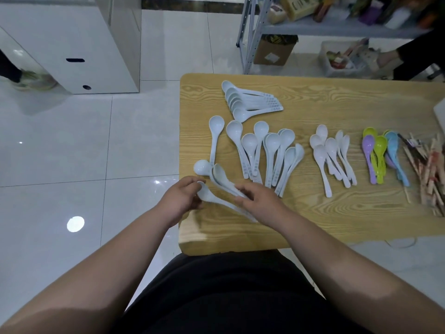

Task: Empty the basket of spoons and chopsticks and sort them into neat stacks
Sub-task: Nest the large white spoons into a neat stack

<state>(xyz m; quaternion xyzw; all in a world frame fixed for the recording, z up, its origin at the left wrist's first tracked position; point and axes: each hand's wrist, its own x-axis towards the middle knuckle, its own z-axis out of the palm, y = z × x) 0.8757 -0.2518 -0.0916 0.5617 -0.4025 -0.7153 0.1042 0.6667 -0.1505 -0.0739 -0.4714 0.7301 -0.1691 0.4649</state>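
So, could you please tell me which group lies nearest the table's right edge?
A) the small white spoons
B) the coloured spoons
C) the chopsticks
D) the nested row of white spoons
C: the chopsticks lie furthest right on the table, just beyond the coloured spoons.

We see glossy plastic spoons (pixel 234 129) on a matt wood-grain table (pixel 337 104); at three o'clock, paper-wrapped chopsticks (pixel 426 170).
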